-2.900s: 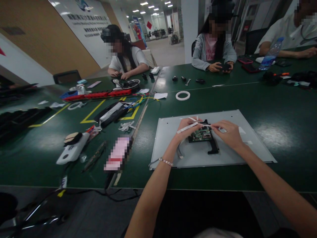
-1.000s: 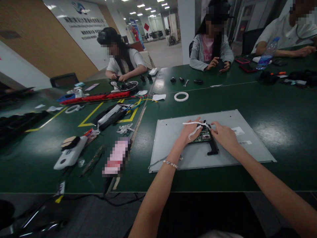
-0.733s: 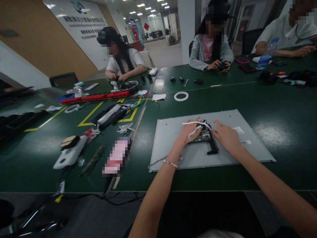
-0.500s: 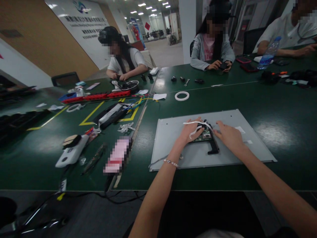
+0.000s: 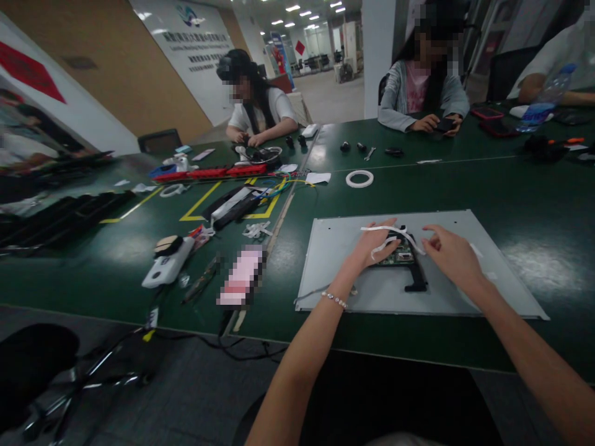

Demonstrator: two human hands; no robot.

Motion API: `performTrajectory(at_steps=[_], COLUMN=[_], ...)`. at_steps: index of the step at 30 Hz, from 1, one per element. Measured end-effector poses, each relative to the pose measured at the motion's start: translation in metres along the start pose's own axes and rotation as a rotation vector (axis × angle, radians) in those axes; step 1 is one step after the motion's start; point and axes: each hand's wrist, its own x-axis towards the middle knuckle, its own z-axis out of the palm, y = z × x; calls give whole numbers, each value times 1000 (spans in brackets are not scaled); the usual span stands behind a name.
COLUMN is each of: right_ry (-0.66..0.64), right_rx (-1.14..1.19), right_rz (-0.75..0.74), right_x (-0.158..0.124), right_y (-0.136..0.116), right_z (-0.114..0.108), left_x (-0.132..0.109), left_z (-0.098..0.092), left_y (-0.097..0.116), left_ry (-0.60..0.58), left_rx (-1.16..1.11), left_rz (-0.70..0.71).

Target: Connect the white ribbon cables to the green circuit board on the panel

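My left hand [image 5: 374,244] lies over the left side of a green circuit board [image 5: 398,256], holding it down with thumb and fingers on either side. A black bracket [image 5: 417,277] frames the board and has a leg that reaches toward me. A narrow white strip [image 5: 387,228] arches across the left fingers to the board's right side, and a second length curls by the thumb. My right hand [image 5: 453,254] hovers just right of the board, forefinger and thumb apart, close to the strip's end. Nothing shows in its grasp. Both hands are above a light grey panel [image 5: 344,291].
A white tape roll [image 5: 359,179] lies behind the panel. Left are a phone [image 5: 242,275], a white device [image 5: 168,263], tweezers [image 5: 202,280], strip scraps [image 5: 258,230] and a black case [image 5: 237,205]. Co-workers sit across the green table [image 5: 334,334].
My right hand has drawn slightly away from the board's right edge, its forefinger lifted. My left hand stays on the board. The view has swung left, so everything appears further right.
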Motion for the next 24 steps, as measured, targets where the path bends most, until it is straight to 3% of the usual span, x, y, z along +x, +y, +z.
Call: performTrajectory(at_steps=[4, 8, 11, 16, 24], right_ry=[141, 145, 137, 120, 98], right_rx=[337, 477, 561, 621, 651], right_rz=[-156, -252, -192, -53, -46], right_x=[-4, -10, -11, -12, -13], right_y=[-10, -25, -30, -26, -24], right_z=[-1, 0, 3, 8, 6], left_x=[-4, -5, -6, -8, -8], left_z=[-6, -8, -7, -4, -1], left_y=[8, 15, 17, 17, 16], left_ry=[41, 17, -14, 2, -31], left_rx=[-138, -167, -172, -143, -139], left_rz=[91, 200, 285, 276, 249])
